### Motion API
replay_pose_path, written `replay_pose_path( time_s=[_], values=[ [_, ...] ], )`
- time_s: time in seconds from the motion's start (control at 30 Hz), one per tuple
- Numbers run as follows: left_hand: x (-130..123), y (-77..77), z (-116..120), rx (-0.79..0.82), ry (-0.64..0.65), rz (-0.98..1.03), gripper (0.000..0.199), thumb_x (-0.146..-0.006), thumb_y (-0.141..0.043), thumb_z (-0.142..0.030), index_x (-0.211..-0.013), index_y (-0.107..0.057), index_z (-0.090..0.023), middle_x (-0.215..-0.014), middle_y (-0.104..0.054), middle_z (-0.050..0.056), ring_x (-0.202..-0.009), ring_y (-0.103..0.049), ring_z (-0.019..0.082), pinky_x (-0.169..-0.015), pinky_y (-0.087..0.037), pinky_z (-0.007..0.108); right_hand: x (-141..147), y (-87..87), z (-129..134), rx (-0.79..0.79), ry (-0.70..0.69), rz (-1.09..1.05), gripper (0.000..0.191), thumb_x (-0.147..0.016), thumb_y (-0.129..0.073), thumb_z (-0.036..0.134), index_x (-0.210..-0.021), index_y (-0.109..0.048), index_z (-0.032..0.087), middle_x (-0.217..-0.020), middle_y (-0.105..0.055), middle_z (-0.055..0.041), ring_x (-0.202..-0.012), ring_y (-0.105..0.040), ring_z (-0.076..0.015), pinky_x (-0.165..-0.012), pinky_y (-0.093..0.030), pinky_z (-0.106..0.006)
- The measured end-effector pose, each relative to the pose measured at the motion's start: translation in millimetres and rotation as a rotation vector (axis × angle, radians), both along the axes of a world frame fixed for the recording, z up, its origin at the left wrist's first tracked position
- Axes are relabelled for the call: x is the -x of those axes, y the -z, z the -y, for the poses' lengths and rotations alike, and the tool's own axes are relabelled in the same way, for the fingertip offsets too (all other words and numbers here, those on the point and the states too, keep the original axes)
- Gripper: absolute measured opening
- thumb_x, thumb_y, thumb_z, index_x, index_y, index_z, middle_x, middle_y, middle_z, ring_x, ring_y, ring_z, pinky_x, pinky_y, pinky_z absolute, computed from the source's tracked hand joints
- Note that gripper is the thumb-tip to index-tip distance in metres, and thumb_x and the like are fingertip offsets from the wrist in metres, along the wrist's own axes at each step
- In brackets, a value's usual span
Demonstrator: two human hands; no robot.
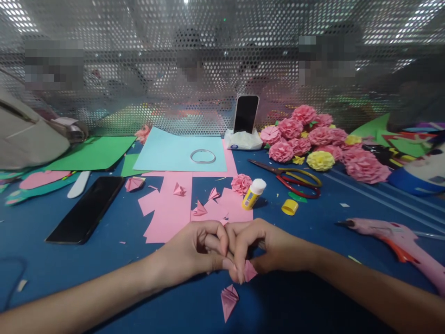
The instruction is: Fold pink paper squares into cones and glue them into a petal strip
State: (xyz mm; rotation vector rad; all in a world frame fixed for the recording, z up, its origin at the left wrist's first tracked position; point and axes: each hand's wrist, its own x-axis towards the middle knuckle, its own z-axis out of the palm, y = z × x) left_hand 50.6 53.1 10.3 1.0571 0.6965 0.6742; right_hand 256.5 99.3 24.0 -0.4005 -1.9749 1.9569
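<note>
My left hand [194, 250] and my right hand [262, 246] meet low in the middle of the head view, fingertips pressed together. Between them they pinch a small folded pink paper piece [249, 271], most of it hidden by the fingers. Just below lies another folded pink paper piece [230, 301] with pleated layers. Beyond my hands, more small folded pieces [200, 209] rest on pink paper sheets [175, 204]. An uncapped glue stick [254, 195] stands upright behind my right hand, its yellow cap [289, 207] lying to the right.
Scissors [292, 176] lie at the right, beyond a pink glue gun [389, 232]. Paper flowers [313, 134] are heaped at the back right. A black phone [86, 208] lies at left; another phone [246, 114] leans upright on a tissue pack [243, 139]. A perforated metal panel [156, 102] closes off the back.
</note>
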Motion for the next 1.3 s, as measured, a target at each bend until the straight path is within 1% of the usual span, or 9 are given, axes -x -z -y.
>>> replay_pose_path(
  time_s=[0.17, 0.27, 0.37, 0.47, 0.53, 0.77, 0.9, 1.0, 1.3],
  values=[
    [2.1, 1.4, 0.5, -0.091, 0.015, -0.051, 0.033, -0.081, -0.077, -0.036, -0.080, -0.050, -0.017, -0.074, -0.068, 0.001, -0.059, -0.060, 0.009, -0.059, -0.043, 0.019, 2.0, 5.2, -0.6, 0.027, 0.064, -0.055, 0.015, -0.082, -0.080, 0.032, -0.082, -0.080, 0.017, -0.079, -0.068, -0.0044, -0.081, -0.061, -0.0136, -0.075, -0.049, -0.026],
    [9.7, -4.4, -1.7, -0.205, 0.076, -0.107, 0.016, -0.085, -0.071, -0.024, -0.087, -0.056, -0.018, -0.085, -0.069, 0.003, -0.076, -0.064, 0.014, -0.072, -0.047, 0.025, 1.7, 10.4, -2.9, 0.102, 0.105, -0.138, 0.017, -0.077, -0.084, 0.035, -0.079, -0.080, 0.018, -0.076, -0.065, -0.0024, -0.075, -0.062, -0.0127, -0.069, -0.050, -0.025],
    [19.4, -16.1, -5.9, -0.380, 0.263, -0.190, 0.025, -0.076, -0.073, -0.004, -0.096, -0.069, -0.020, -0.102, -0.068, 0.005, -0.101, -0.061, 0.021, -0.094, -0.044, 0.033, 0.2, 14.5, -5.6, 0.150, 0.131, -0.176, 0.013, -0.075, -0.086, 0.030, -0.078, -0.080, 0.019, -0.075, -0.061, 0.0001, -0.070, -0.060, -0.0097, -0.067, -0.049, -0.023],
    [23.7, -24.9, -8.0, -0.746, 0.509, -0.373, 0.039, -0.084, -0.069, -0.005, -0.119, -0.068, -0.023, -0.119, -0.061, 0.008, -0.116, -0.056, 0.024, -0.104, -0.040, 0.032, -0.8, 14.6, -6.7, 0.157, 0.123, -0.168, 0.011, -0.076, -0.085, 0.029, -0.079, -0.080, 0.020, -0.077, -0.060, 0.0004, -0.069, -0.057, -0.0079, -0.065, -0.048, -0.020],
    [22.3, -25.9, -6.8, -0.839, 0.533, -0.425, 0.037, -0.087, -0.070, -0.010, -0.121, -0.068, -0.024, -0.119, -0.061, 0.009, -0.116, -0.056, 0.023, -0.103, -0.042, 0.031, -1.0, 13.2, -6.2, 0.165, 0.111, -0.165, 0.010, -0.078, -0.084, 0.029, -0.080, -0.080, 0.019, -0.077, -0.061, 0.0000, -0.068, -0.058, -0.0082, -0.065, -0.048, -0.021],
    [11.5, -15.0, 3.4, -0.835, 0.334, -0.414, 0.008, -0.084, -0.075, -0.017, -0.091, -0.072, -0.017, -0.102, -0.068, 0.007, -0.098, -0.062, 0.020, -0.090, -0.046, 0.028, -0.3, 9.9, -4.6, 0.127, 0.122, -0.126, 0.013, -0.083, -0.079, 0.031, -0.084, -0.078, 0.018, -0.085, -0.058, -0.0010, -0.078, -0.058, -0.0100, -0.073, -0.046, -0.023],
    [13.2, -9.7, 3.4, -0.720, 0.121, -0.410, 0.011, -0.082, -0.072, -0.009, -0.088, -0.068, -0.017, -0.086, -0.071, 0.001, -0.080, -0.064, 0.015, -0.079, -0.049, 0.025, 2.1, 11.8, -2.6, 0.100, 0.246, -0.148, 0.023, -0.082, -0.079, 0.039, -0.078, -0.075, 0.017, -0.094, -0.061, -0.0031, -0.092, -0.057, -0.0144, -0.083, -0.044, -0.027],
    [16.0, -7.0, 0.9, -0.670, -0.027, -0.431, 0.002, -0.087, -0.067, -0.016, -0.088, -0.065, -0.016, -0.082, -0.069, 0.002, -0.072, -0.062, 0.014, -0.067, -0.049, 0.023, 3.2, 15.5, -1.1, 0.140, 0.343, -0.179, 0.023, -0.084, -0.077, 0.038, -0.079, -0.072, 0.016, -0.086, -0.063, -0.0025, -0.083, -0.057, -0.0135, -0.078, -0.044, -0.026],
    [18.8, 1.3, -4.9, -0.709, -0.280, -0.446, 0.016, -0.081, -0.060, -0.007, -0.092, -0.061, -0.020, -0.095, -0.063, 0.002, -0.085, -0.059, 0.016, -0.070, -0.048, 0.025, 3.1, 15.5, 0.2, 0.164, 0.361, -0.130, 0.017, -0.091, -0.070, 0.033, -0.085, -0.070, 0.017, -0.083, -0.066, -0.0013, -0.077, -0.058, -0.0105, -0.071, -0.044, -0.021]
  ],
)
